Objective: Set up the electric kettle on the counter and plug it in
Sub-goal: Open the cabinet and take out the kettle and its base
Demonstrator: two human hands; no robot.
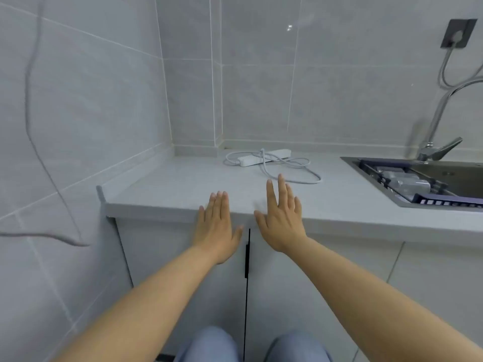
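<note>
Over bench (pixel 162 184) front edge: left hand (pixel 218 228) and right hand (pixel 281 218) flat, fingers straight, each grip holding nothing. Power strip (pixel 264 157) with coiled cord at back corner, wall socket (pixel 458 33) above sink (pixel 418 178). Kettle not visible.

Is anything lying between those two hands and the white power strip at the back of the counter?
Nothing visible does. Bare counter lies between the left hand, the right hand and the power strip; only the strip's own cable loops nearest the right hand.
</note>
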